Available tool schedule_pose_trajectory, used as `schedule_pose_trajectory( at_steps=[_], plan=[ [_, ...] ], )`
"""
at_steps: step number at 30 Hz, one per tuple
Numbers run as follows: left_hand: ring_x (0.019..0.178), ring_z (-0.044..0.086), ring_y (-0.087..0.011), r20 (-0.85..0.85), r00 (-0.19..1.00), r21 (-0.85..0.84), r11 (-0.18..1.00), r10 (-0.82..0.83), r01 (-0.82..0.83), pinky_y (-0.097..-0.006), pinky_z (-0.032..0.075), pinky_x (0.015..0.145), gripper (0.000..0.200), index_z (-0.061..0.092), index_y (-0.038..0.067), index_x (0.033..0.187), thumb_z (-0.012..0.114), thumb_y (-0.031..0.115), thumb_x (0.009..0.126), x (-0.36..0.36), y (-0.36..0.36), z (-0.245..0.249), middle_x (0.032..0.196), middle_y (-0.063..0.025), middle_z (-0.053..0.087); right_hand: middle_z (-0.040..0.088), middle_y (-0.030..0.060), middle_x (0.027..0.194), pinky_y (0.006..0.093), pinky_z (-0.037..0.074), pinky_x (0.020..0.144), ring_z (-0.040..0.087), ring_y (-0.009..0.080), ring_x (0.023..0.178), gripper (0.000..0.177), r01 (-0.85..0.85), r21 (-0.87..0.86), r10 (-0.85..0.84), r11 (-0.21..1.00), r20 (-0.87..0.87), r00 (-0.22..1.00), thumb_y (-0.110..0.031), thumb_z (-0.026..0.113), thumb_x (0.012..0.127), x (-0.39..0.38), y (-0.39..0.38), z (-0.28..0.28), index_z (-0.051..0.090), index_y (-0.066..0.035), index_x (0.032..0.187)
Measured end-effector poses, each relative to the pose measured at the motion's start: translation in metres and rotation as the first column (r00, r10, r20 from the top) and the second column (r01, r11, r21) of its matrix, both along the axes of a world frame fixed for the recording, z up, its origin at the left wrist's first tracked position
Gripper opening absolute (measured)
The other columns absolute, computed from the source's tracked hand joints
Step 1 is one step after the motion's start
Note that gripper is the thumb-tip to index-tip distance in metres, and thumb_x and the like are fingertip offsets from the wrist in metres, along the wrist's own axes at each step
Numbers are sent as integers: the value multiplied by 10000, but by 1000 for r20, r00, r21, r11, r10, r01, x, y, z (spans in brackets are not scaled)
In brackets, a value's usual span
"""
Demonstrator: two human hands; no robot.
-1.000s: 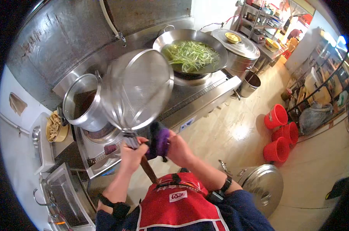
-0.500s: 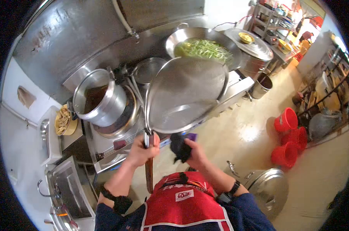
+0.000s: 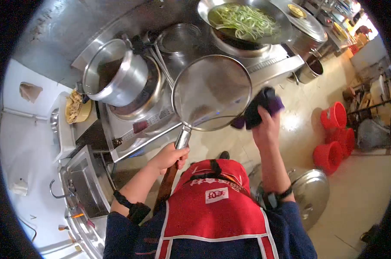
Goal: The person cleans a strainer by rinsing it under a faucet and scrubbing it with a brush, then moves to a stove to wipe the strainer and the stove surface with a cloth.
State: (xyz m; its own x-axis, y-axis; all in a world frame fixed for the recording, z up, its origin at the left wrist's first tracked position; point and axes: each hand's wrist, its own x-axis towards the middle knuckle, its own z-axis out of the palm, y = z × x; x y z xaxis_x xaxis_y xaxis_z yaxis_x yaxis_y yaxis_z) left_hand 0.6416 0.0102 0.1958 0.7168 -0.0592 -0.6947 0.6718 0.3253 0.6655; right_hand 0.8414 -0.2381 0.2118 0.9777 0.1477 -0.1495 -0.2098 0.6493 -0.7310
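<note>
A large round mesh strainer (image 3: 211, 93) hangs in front of me over the stove's front edge, its mesh bare. My left hand (image 3: 171, 156) is wrapped round its handle, just where the metal neck meets the wood. In my right hand (image 3: 266, 127) is a bunched black and purple cloth (image 3: 259, 107), close to the right side of the strainer's rim. Past the strainer, a wok (image 3: 286, 32) on the stove holds long green vegetable strips (image 3: 247, 22). To the left, a deep metal pot (image 3: 132, 82) with dark contents stands on a burner.
A yellow bowl (image 3: 84, 111) of pale pieces sits left of the pot. Red buckets (image 3: 335, 115) and a large metal lid (image 3: 311, 196) are on the floor at right. A lidded pot (image 3: 305, 26) stands beyond the wok. The sink (image 3: 89, 185) is at lower left.
The strainer has tipped to a rounder, flatter view and sits lower, its handle slanting more. My right hand has swung right and up with the cloth. The view has shifted downward.
</note>
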Motion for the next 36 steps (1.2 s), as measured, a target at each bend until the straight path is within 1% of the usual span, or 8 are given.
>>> schedule_pose_trajectory(
  at_steps=[4, 10, 12, 16, 23, 25, 32, 36],
  plan=[
    [513, 475, -102, -90, 989, -166, 981, -117, 101, -278, 407, 461, 123, 523, 88, 1002, 594, 178, 961, 8, -34, 7, 708, -2, 500, 578, 34, 1012, 274, 461, 820, 533, 150, 923, 437, 480, -506, -175, 717, 535, 827, 106, 493, 791, 48, 58, -44, 521, -50, 1198],
    [508, 471, -101, -119, 983, -177, 977, -140, 117, -290, 413, 450, 96, 511, 68, 958, 589, 116, 932, 13, -44, 14, 693, -13, 500, 570, 68, 792, 299, 439, 689, 469, 164, 721, 197, -76, -604, 447, 794, 493, 747, 53, 538, 798, -1, 109, -30, 602, -15, 971],
    [516, 473, -100, -115, 984, -153, 981, -139, 121, -289, 417, 458, 103, 511, 74, 960, 598, 120, 930, 8, -33, 6, 703, -14, 504, 655, 172, 795, 376, 493, 724, 592, 268, 725, 171, -267, -908, 883, 324, 190, 429, -55, 553, 805, -9, 90, -33, 658, 1, 928],
    [538, 482, -100, -97, 984, -100, 985, -147, 137, -285, 425, 476, 124, 515, 82, 952, 617, 151, 933, -9, -20, -2, 709, -9, 500, 730, 174, 907, 475, 547, 798, 705, 368, 894, 246, 198, -856, 877, -478, -477, 55, -199, 595, 795, 4, 39, -33, 735, -41, 922],
    [505, 483, -94, -48, 967, 291, 923, -249, 252, -275, 412, 444, 152, 519, 76, 989, 613, 181, 933, -9, -21, -5, 688, 11, 491, 746, 58, 1023, 372, 547, 722, 712, 235, 924, 188, 674, -423, 649, -606, -752, 112, -247, 670, 806, 33, -31, -30, 775, -119, 895],
    [490, 473, -90, -94, 977, 310, 927, -192, 212, -275, 407, 436, 134, 508, 70, 941, 601, 165, 923, -5, -14, 3, 670, 10, 486, 736, 61, 1105, 445, 547, 772, 697, 257, 1008, 256, 366, -370, 465, -854, -857, 220, -213, 600, 853, 53, -42, -11, 779, -115, 1009],
    [475, 463, -79, -118, 989, 233, 966, -89, 115, -263, 393, 423, 129, 481, 81, 879, 582, 153, 913, -2, 1, 4, 657, 18, 463, 689, 252, 936, 453, 521, 816, 670, 401, 894, 274, -119, -870, 777, -479, -483, 404, -125, 536, 774, 70, -56, 41, 684, 8, 963],
    [474, 462, -85, -108, 983, 201, 965, -150, 169, -271, 398, 436, 110, 491, 84, 879, 571, 146, 923, 15, -13, 24, 670, 12, 468, 662, 263, 1022, 446, 512, 844, 649, 405, 965, 390, 11, -999, 841, -52, -38, 540, -96, 574, 765, 61, -18, 49, 626, -11, 1142]
  ],
)
